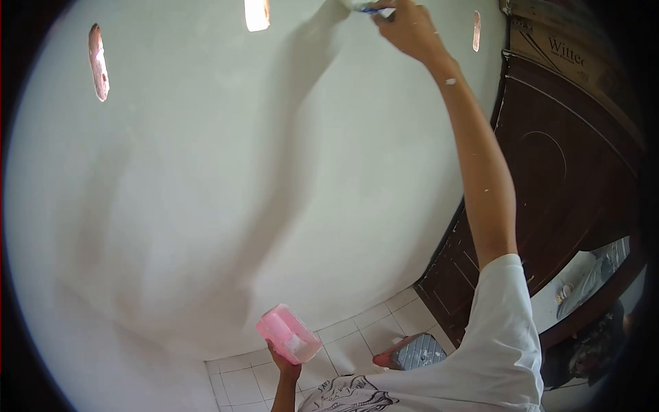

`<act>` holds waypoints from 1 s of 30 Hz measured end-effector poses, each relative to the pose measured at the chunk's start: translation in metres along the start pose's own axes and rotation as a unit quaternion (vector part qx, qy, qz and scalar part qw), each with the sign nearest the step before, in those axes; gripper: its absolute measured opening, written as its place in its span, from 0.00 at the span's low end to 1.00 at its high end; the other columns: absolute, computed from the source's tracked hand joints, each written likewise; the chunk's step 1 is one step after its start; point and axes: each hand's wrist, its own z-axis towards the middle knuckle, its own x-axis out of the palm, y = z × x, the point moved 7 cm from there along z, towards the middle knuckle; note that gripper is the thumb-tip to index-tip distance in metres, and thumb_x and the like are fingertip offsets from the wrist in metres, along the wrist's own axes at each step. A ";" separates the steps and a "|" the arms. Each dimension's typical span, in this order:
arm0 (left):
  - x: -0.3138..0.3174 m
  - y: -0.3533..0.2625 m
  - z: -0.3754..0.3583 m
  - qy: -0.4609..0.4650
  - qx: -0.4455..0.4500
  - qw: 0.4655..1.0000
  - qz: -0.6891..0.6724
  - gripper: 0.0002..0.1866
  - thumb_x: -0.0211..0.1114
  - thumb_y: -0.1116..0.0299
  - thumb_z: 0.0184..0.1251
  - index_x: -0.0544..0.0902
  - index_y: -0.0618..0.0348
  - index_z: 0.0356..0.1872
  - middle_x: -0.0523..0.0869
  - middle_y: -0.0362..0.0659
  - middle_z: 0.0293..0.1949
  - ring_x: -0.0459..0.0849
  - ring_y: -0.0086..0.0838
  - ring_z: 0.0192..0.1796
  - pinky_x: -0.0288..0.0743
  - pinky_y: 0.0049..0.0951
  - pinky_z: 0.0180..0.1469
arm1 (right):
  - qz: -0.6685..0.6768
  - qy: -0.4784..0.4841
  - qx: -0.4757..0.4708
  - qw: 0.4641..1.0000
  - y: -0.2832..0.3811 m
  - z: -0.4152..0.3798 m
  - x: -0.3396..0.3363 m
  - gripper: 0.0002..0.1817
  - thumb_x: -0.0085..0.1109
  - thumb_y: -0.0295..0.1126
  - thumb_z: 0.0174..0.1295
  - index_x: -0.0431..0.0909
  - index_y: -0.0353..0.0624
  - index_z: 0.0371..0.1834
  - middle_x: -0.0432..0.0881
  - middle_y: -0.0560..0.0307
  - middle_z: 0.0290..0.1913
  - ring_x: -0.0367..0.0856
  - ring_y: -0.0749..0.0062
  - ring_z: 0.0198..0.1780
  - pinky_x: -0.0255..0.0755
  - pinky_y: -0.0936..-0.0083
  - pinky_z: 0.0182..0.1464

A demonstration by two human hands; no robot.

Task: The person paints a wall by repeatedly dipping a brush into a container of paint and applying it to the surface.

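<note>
High on the white wall point(206, 172), my right hand point(413, 31) is closed around a paintbrush point(374, 8) with some blue on its handle. The brush's pale head is at the wall and partly cut off by the top edge of the view. Low down, my left hand point(285, 362) grips a pink plastic container point(280, 321) from below, tilted so its inside shows. White paint point(296, 345) lies in it. White specks dot my right forearm.
A dark wooden wardrobe point(542, 158) with a mirror point(583, 281) stands on the right, a cardboard box point(563, 51) above it. On the tiled floor point(343, 350) is a grey-topped, red-sided stool point(419, 351). Narrow openings point(99, 65) pierce the wall.
</note>
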 end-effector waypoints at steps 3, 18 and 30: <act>0.019 0.017 -0.003 0.021 0.023 0.999 -0.005 0.36 0.44 0.34 0.78 0.61 0.45 0.76 0.73 0.38 0.68 0.72 0.38 0.71 0.68 0.47 0.72 | -0.018 -0.041 -0.054 0.998 -0.006 -0.049 0.064 0.14 0.57 0.30 0.63 0.83 0.43 0.51 0.83 0.42 0.24 0.84 0.47 0.28 0.78 0.53 0.39; 0.082 0.071 -0.049 -0.010 0.039 0.998 -0.037 0.36 0.43 0.34 0.78 0.62 0.45 0.76 0.73 0.39 0.69 0.72 0.38 0.71 0.70 0.48 0.72 | 0.040 0.276 0.050 0.959 -0.042 -0.173 0.131 0.12 0.61 0.32 0.54 0.89 0.41 0.38 0.86 0.38 0.46 0.84 0.42 0.49 0.74 0.53 0.60; 0.087 0.100 -0.108 -0.072 0.086 0.993 -0.039 0.36 0.43 0.34 0.77 0.62 0.45 0.76 0.73 0.40 0.69 0.73 0.40 0.70 0.70 0.48 0.71 | 0.083 0.144 0.092 0.982 -0.023 -0.316 0.186 0.33 0.54 0.23 0.60 0.66 0.42 0.73 0.81 0.32 0.31 0.83 0.37 0.30 0.79 0.46 0.34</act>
